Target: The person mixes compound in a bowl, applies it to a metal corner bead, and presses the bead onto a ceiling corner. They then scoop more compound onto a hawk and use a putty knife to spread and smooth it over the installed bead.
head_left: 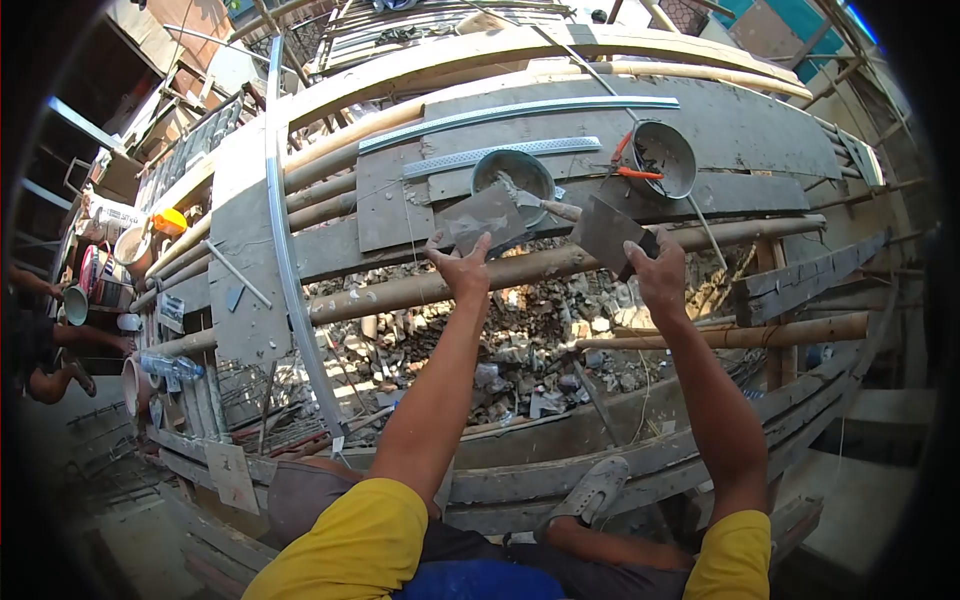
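My left hand grips the lower edge of a thin grey rectangular plate with pale smears on it. Wrapped round the edge of a darker flat plate is my right hand. Just beyond the left plate stands a round bowl of grey paste. A trowel lies across the bowl, its handle pointing toward the right plate. Farther right, a second bowl holds small dark items, and orange-handled pliers rest on its rim.
Metal strips lie on the grey boards. Bamboo poles cross above rubble. A long metal profile runs along the left. Another person's legs show at the far left, near a plastic bottle.
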`<state>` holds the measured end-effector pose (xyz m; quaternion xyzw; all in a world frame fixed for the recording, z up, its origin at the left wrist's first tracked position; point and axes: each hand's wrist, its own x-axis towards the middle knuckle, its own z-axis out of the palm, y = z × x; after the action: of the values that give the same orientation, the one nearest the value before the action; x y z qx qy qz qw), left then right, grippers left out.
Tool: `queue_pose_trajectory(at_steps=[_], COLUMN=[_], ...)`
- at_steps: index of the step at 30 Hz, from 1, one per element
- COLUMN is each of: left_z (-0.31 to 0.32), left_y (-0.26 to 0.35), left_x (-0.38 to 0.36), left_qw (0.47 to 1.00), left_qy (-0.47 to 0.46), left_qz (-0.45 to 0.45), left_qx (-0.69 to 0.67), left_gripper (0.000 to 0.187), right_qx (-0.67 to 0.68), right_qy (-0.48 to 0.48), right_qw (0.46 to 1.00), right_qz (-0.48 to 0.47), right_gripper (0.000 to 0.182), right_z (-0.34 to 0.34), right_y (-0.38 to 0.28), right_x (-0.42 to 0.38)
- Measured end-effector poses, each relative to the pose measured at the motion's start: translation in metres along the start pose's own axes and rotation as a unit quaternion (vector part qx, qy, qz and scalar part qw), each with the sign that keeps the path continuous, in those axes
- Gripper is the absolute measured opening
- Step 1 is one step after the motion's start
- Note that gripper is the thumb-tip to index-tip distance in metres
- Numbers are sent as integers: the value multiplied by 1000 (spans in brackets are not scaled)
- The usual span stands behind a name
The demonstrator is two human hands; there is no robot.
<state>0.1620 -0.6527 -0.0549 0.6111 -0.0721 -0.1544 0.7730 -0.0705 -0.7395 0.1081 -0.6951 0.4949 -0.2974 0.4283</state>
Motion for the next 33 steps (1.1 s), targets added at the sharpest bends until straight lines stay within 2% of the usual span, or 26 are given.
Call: queue_pose_trajectory(at_steps=[2,3,6,8,10,14,16,20,23,25,28,30,33], left_z=[-8,-9,-13,-11,-7,9,16,21,20,19,16,20,23], left_y=[-4,-2,3,1,-2,14,6,-5,-5,-1,5,9,15], left_x=[29,38,57,67,77,87,94,98,98,100,100,99,97], left_qw=[989,988,900,885,861,850,848,838,830,829,829,844,853], left_qy=[9,10,-10,-38,-110,-184,-197,-217,-202,-187,-229,-207,-203], left_qz=[-140,-142,-379,-395,-406,-409,-414,-428,-457,-479,-459,-457,-452], left_qx=[-53,-55,-213,-244,-286,-275,-265,-262,-248,-221,-223,-188,-163], left_gripper=[29,29,47,48,52,61,62,61,58,55,48,43,43], right_qx=[41,2,-60,-79,54,81,-37,-139,-176,-146,-169,-189,-212], right_qy=[-15,-13,6,24,-4,34,35,26,17,5,-18,-6,-21], right_qw=[999,1000,998,996,986,983,990,984,979,982,979,982,977], right_qz=[0,13,25,24,154,158,132,111,100,122,113,28,14], right_gripper=[13,12,14,18,28,29,33,32,28,27,27,25,24], right_z=[19,31,81,104,121,149,160,178,188,197,203,206,217], right_y=[-3,1,47,49,20,41,60,63,45,50,46,42,40], right_x=[24,36,74,82,79,98,109,117,116,121,125,125,133])
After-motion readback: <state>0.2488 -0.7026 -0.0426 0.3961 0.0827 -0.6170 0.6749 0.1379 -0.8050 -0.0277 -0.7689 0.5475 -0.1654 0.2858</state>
